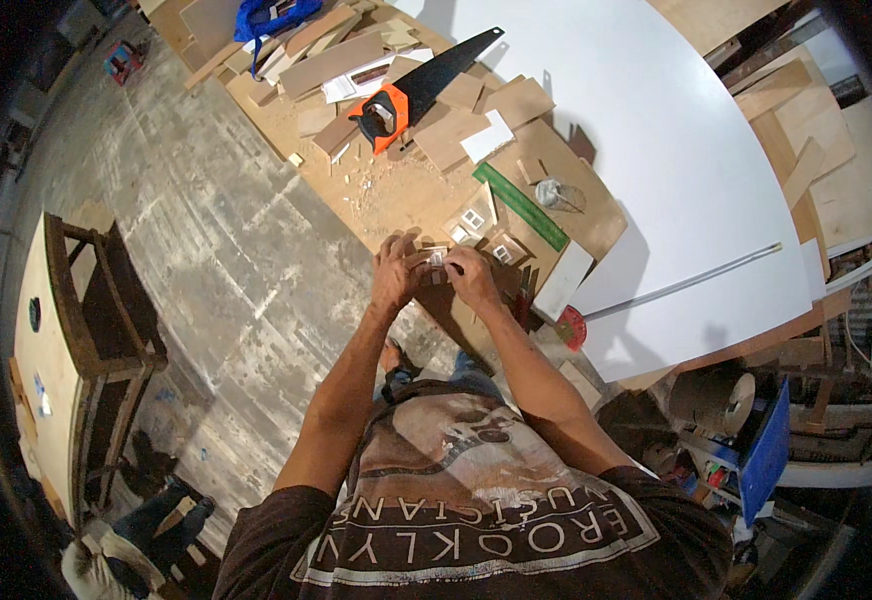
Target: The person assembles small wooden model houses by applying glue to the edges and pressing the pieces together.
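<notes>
My left hand (pixel 396 272) and my right hand (pixel 471 276) meet over the near edge of a plywood-covered work surface (pixel 386 195). Between their fingertips they hold a small pale wooden piece (pixel 435 258). Just beyond it lie several similar small square wooden frames (pixel 473 219) on the plywood. My forearms come up from the lower edge.
A handsaw (pixel 424 88) with an orange and black handle lies among plywood offcuts at the back. A green ruler (pixel 520 205), a small metal mesh thing (pixel 549 191), a large white board (pixel 646 130) and a long metal bar (pixel 686 283) lie to the right. A wooden bench (pixel 91 330) stands at left.
</notes>
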Demonstrator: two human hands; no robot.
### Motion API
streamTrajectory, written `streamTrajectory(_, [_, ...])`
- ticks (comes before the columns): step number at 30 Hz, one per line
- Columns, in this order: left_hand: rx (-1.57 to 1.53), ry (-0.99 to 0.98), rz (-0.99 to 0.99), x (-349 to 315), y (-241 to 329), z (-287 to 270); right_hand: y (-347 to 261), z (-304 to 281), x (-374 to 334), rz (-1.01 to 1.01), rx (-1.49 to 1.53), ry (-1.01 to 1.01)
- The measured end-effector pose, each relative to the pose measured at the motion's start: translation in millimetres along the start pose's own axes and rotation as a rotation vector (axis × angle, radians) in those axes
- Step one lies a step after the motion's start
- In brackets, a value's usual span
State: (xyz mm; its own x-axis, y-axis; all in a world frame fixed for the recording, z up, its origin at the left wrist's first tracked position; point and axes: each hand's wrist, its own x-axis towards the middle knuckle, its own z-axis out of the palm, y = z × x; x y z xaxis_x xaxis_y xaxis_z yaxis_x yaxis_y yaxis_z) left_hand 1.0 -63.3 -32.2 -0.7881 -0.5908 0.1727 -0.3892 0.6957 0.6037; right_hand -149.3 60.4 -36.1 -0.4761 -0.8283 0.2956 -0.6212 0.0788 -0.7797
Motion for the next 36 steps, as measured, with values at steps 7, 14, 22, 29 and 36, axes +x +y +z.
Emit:
streamTrajectory(7, [-0.021,0.024,0.017,-0.7,-12.1,9.1,-4.1,-1.1,1.2,0.003,0.002,-0.028])
streamTrajectory(14, [-0.019,0.009,0.020,1.2,-8.8,7.0,-3.7,-3.7,3.0,0.155,0.038,-0.040])
streamTrajectory(22, [-0.044,-0.009,-0.006,2.1,-10.3,7.5,2.3,-6.6,14.5,0.000,-0.007,-0.131])
streamTrajectory(29, [-0.076,-0.020,-0.021,3.4,-9.3,5.9,4.8,-7.6,17.2,0.021,-0.046,-0.219])
streamTrajectory(36, [-0.132,-0.023,-0.057,5.5,-9.1,4.6,-2.3,-11.9,18.6,0.008,-0.044,-0.220])
